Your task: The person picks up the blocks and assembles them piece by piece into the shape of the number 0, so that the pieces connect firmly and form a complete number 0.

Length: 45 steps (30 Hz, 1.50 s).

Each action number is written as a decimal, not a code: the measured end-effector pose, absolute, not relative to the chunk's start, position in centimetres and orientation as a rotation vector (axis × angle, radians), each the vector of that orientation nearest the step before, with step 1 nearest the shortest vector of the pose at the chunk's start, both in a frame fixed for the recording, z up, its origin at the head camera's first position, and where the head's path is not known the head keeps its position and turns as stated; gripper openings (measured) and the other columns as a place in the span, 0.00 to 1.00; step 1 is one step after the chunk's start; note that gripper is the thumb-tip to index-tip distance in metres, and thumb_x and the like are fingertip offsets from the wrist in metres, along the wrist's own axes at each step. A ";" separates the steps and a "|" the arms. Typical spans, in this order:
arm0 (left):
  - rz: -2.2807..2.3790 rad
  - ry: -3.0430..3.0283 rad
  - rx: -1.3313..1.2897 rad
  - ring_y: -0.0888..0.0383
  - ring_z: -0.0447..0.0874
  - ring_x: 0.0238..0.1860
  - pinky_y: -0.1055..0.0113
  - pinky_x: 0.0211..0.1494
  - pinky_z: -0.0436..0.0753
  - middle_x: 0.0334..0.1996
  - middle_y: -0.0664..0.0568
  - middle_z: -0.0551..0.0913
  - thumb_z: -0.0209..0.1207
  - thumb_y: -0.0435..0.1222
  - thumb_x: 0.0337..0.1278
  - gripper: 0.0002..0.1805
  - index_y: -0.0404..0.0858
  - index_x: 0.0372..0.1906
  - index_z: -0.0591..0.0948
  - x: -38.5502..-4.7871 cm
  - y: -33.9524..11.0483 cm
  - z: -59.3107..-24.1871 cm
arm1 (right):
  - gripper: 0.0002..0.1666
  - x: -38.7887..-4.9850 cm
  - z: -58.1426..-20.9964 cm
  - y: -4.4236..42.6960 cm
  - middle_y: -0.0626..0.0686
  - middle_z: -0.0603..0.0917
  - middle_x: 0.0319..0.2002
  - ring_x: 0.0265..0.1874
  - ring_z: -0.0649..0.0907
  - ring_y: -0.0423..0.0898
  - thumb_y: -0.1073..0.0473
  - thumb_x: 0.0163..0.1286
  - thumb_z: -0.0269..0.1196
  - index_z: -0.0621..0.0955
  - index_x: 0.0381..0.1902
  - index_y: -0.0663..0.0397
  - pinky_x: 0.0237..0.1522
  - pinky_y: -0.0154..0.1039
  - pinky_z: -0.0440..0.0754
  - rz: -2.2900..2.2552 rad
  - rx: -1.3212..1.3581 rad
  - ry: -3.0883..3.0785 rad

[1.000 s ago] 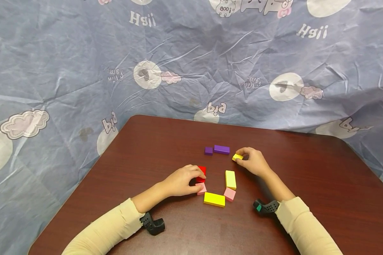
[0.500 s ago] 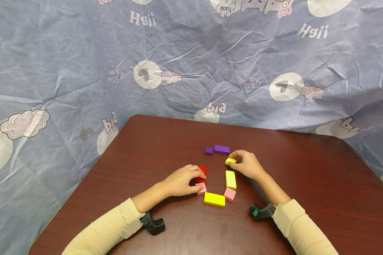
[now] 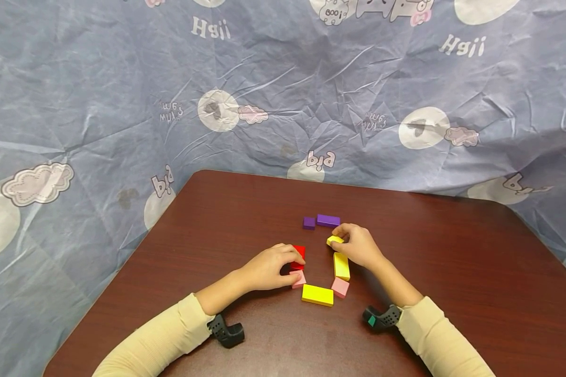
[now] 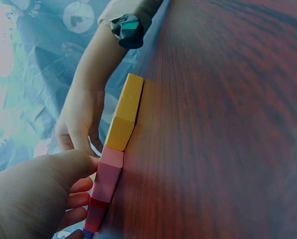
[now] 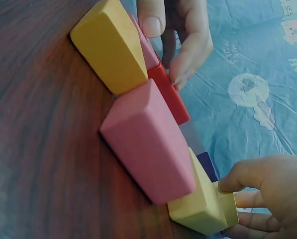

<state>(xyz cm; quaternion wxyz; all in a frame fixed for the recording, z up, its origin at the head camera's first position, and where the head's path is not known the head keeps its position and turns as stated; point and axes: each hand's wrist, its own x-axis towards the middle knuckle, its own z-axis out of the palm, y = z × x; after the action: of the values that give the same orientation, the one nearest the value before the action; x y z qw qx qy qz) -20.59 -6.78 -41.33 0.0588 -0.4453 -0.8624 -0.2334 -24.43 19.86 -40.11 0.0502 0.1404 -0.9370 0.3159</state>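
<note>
Near centre, right hand (image 3: 360, 246) pinches small yellow wooden-looking cuboid (image 3: 331, 241); half-open left hand (image 3: 270, 268) touches red wooden-looking oblong (image 3: 300, 250); block outline (image 3: 317, 295) seems unfinished up top

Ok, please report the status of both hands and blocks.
Right hand pinches small yellow block. Left hand touches red block and left pink block. No obstacle evident.

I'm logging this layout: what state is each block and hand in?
Left hand, touching blocks
Right hand, pinching a block
Small yellow block, pinched by right hand
Red block, touched by left hand
Left pink block, touched likewise
Right pink block, unheld
Near yellow block, unheld
Long pale yellow block, unheld
Long purple block, unheld
Small purple block, unheld
</note>
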 end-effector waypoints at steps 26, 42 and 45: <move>-0.690 -2.615 -1.341 0.58 0.75 0.50 0.67 0.57 0.74 0.46 0.57 0.81 0.61 0.43 0.60 0.15 0.43 0.49 0.84 -20.8 -6.8 -41.6 | 0.10 -24.7 -40.3 20.1 0.51 0.80 0.32 0.32 0.76 0.48 0.56 0.62 0.67 0.85 0.38 0.55 0.33 0.41 0.75 0.955 0.404 -2.921; -0.697 -2.612 -1.341 0.56 0.76 0.51 0.65 0.58 0.74 0.46 0.56 0.81 0.61 0.41 0.60 0.14 0.43 0.49 0.84 -20.7 -6.8 -41.6 | 0.14 -24.4 -40.7 20.7 0.50 0.81 0.30 0.33 0.77 0.48 0.54 0.64 0.66 0.85 0.41 0.58 0.36 0.41 0.75 1.004 0.410 -2.883; -0.694 -2.613 -1.342 0.56 0.76 0.51 0.65 0.58 0.74 0.46 0.56 0.81 0.61 0.42 0.60 0.14 0.43 0.49 0.84 -20.8 -6.8 -41.7 | 0.18 -24.2 -40.8 21.0 0.51 0.80 0.30 0.32 0.76 0.47 0.52 0.66 0.65 0.83 0.45 0.61 0.34 0.40 0.75 1.017 0.385 -2.874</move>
<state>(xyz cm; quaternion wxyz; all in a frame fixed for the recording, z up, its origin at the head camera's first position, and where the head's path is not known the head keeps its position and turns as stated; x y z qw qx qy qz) -20.76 -6.76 -41.65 0.0615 -0.4436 -0.8642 -0.2295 -24.18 21.03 -40.80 0.0343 0.1253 -0.9347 0.3308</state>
